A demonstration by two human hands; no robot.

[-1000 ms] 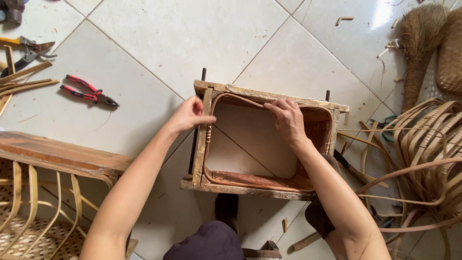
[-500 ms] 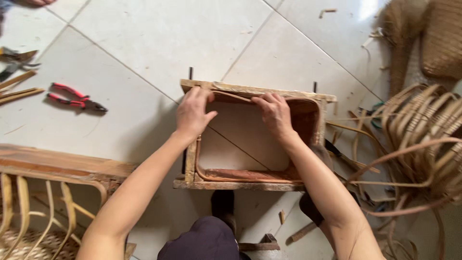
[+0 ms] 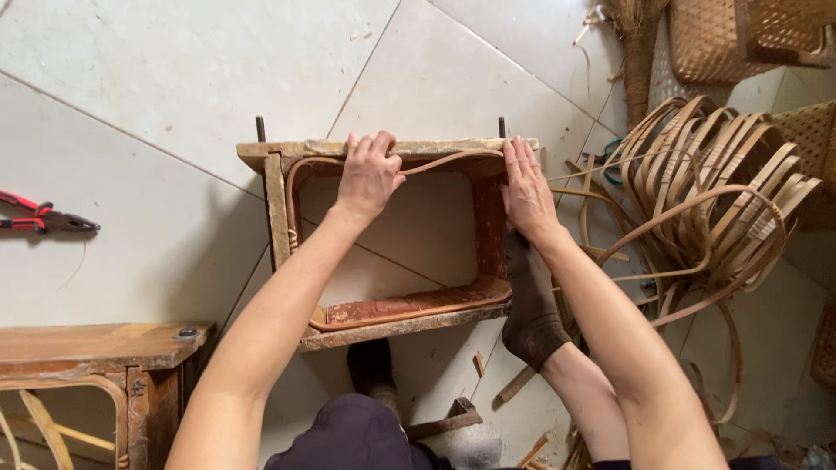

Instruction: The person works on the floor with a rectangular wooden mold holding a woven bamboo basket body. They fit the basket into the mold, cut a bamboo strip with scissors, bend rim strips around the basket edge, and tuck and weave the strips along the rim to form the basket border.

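Pressing a tan cane strip (image 3: 440, 162) flat against the far rail of a rectangular wooden frame (image 3: 277, 209), left hand (image 3: 369, 174) curled over the rail at twelve o'clock, fingers closed on strip and wood together. Right hand (image 3: 525, 187) laid flat and open along the two o'clock corner, seemingly steadying the bend there. Socked foot (image 3: 529, 305) braced against the frame's four o'clock side, likely pinning it to the tiled floor (image 3: 174, 78). Loose cane coils (image 3: 723, 191) at three o'clock; red pliers (image 3: 39, 218) at nine.
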